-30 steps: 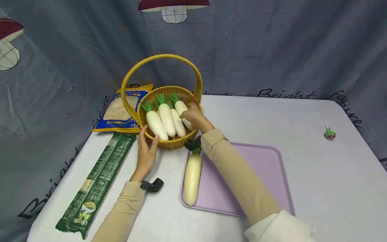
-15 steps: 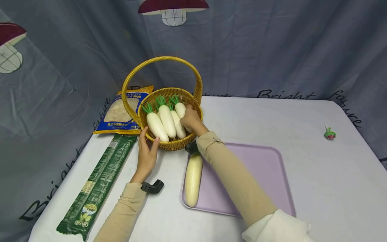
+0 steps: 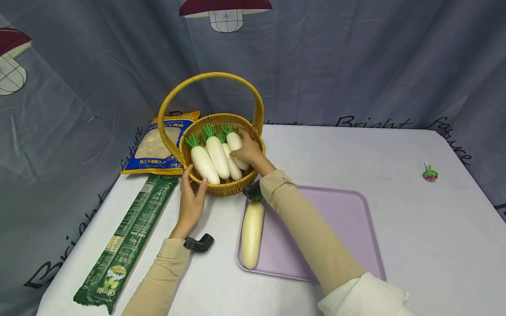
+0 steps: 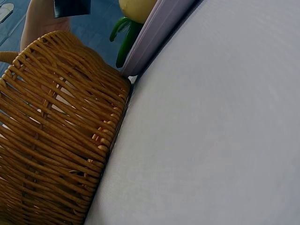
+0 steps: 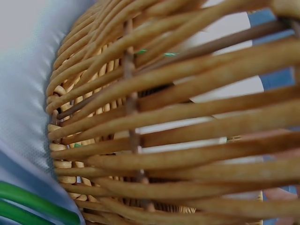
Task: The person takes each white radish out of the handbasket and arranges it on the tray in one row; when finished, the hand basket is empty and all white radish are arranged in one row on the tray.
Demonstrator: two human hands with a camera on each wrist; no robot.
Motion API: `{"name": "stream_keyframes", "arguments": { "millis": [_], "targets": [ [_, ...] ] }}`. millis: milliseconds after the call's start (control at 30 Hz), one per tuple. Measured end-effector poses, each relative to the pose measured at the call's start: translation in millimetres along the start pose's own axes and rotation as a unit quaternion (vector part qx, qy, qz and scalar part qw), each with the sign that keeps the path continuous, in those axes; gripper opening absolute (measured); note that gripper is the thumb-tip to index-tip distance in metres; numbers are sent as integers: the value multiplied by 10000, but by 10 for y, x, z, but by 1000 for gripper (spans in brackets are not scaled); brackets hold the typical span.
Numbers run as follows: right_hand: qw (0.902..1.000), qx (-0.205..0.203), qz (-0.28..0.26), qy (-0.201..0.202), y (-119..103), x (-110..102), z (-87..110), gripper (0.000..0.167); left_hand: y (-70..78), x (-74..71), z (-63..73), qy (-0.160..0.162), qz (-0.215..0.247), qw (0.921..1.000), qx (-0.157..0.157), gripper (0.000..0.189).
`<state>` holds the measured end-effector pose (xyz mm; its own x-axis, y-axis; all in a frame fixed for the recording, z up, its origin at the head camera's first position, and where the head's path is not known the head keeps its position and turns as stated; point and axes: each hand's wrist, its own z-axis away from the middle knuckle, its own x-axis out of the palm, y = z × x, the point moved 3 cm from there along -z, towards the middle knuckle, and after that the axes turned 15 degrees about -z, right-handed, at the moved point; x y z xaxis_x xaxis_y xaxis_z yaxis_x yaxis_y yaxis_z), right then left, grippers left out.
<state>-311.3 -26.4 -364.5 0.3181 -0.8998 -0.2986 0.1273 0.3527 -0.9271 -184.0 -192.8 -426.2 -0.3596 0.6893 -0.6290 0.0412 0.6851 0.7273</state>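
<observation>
A yellow wicker basket with a tall hoop handle stands at the back left, holding several white radishes with green tops. In the head view my right hand reaches over the rim and grips the rightmost white radish, thumb across its near side; its far-side fingers are partly hidden. My left hand rests against the basket's front left wall, thumb and fingers spread. The left wrist view shows the wicker wall close up. Through the weave, the right wrist view shows only bits of the contents.
A lilac tray bears a long pale yellow vegetable with a green top. Left of the basket lie a blue and yellow pasta bag and a long green packet. A small green and red wrapped item lies far right.
My right hand dipped lower beside the rightmost white radish, then rose slightly and shifted left, its thumb now across it. The left hand stays at the basket wall.
</observation>
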Motion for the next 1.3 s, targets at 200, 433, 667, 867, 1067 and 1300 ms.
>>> {"name": "stream_keyframes", "arguments": {
  "millis": [200, 433, 667, 867, 1067, 1300],
  "targets": [
    [9985, -56, -473, -266, 6, -1, -5, 80, 0, -2, -1, 4, 86, 9999, 52, 57],
    [9947, 27, -862, -566, -2, 11, 16, 75, 2, -5, 1, -28, 154, 9999, 74, 58],
    [9864, 356, -1327, -905, 4, 1, -7, 80, -7, -8, 3, -57, 106, 9999, -33, 58],
    [9770, 638, -1635, -1215, 17, -29, -47, 82, -6, -4, 4, -72, 55, 9999, -72, 59],
    [9572, 791, -2313, -1551, 7, -70, -46, 80, -1, -3, 8, -35, 42, 9999, -96, 58],
    [9397, 687, -2679, -2012, 13, -176, 29, 74, 36, -20, 16, -118, 52, 9999, -84, 58]
  ]
}}
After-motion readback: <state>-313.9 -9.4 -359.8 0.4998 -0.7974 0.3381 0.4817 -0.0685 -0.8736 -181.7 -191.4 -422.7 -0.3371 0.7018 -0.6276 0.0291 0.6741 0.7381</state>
